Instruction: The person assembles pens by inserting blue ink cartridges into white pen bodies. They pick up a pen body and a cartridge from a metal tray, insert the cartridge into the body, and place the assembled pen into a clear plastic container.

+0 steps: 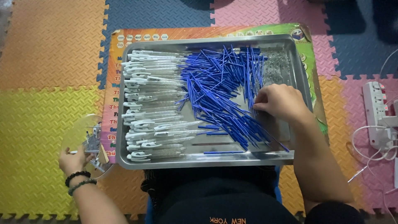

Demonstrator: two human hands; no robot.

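Just left of the right hand (280, 101) fingers, pinching at blue refills (219, 95) lying mostly diagonal in the tray (207, 159); left hand (74, 161) grips a clear bowl (85, 132) well apart.

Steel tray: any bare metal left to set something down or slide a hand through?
One bare strip on the rectangular steel tray: along the near rim, between the row of clear pen barrels with white clips and the right hand, below the blue refill pile; one stray refill lies there. Elsewhere crowded, with small metal springs filling the far right corner.
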